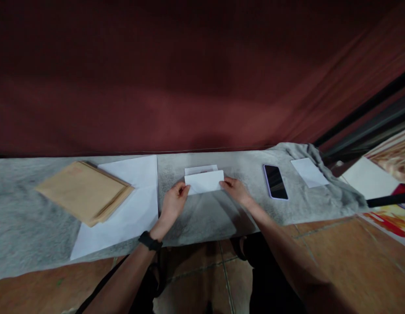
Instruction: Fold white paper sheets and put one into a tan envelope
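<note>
A folded sheet of white paper (204, 181) is stretched level between my two hands, low over the grey cloth. My left hand (175, 199), with a black band on its wrist, pinches the paper's left end between thumb and fingers. At the right end my right hand (235, 189) grips it the same way. Just behind the paper, another white piece (201, 169) with a faint dark mark shows in part; whether it is joined to the held sheet I cannot tell.
Brown envelopes (83, 187) lie stacked on large white sheets (140, 213) to the left. On the right are a phone (276, 182) in a purple case and a white sheet (309, 172). Grey cloth (176, 161) covers the narrow surface; a dark red curtain (202, 87) hangs behind.
</note>
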The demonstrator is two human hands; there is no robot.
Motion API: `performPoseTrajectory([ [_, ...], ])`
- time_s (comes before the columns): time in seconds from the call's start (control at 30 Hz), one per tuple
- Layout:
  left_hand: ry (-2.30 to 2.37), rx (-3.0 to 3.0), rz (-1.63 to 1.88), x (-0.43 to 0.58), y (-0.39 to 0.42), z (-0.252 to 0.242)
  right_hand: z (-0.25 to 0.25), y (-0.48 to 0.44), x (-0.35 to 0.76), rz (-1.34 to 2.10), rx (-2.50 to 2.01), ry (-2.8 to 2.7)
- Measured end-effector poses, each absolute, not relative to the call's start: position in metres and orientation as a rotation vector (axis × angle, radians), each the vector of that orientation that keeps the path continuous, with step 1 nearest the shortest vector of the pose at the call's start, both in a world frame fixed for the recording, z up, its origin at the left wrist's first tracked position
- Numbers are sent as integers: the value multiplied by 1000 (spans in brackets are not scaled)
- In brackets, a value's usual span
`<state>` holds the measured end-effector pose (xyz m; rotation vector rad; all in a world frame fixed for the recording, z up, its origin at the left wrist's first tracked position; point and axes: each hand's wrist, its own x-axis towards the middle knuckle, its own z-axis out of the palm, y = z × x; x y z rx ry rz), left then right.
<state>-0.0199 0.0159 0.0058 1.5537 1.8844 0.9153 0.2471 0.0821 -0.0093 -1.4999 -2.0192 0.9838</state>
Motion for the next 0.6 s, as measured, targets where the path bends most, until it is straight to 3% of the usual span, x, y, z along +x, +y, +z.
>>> performPoseTrajectory([
  [0.6, 2089, 1511, 693, -14, 29, 6, 11, 82, 212, 624, -2035, -2165],
])
